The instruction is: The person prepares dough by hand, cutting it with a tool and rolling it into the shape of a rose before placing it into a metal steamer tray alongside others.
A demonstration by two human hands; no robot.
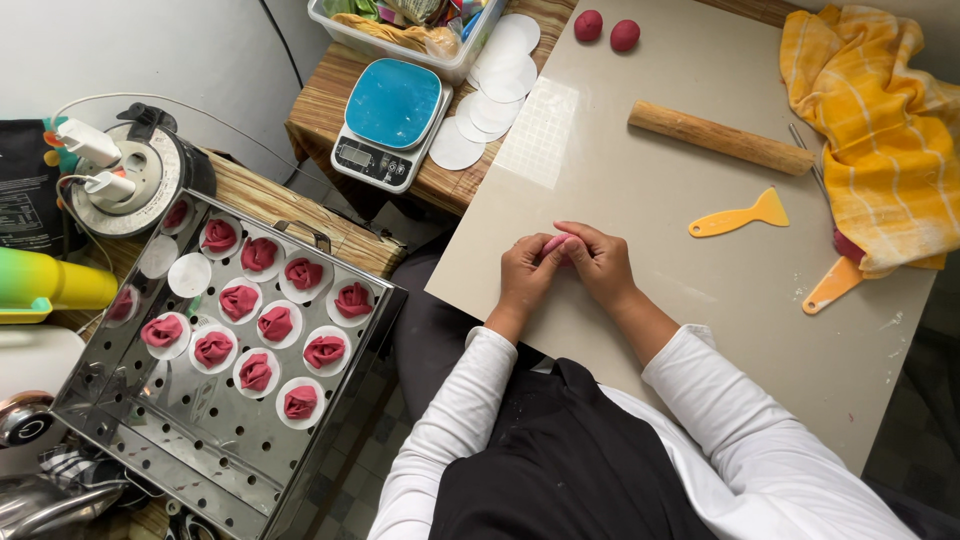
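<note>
Pink dough mostly hidden between hands

The person wears long white sleeves under a black apron.

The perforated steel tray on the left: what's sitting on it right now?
The steel tray holds pink rose-shaped dough pieces, each on a white paper round; two rounds sit bare. The undersides of the pieces are hidden.

i'm looking at a small home kitchen set up for dough work. a wooden rolling pin, yellow scraper and kitchen scale sit around a beige work board. beside it, a perforated steel steamer tray holds pink rose-shaped buns.
</note>
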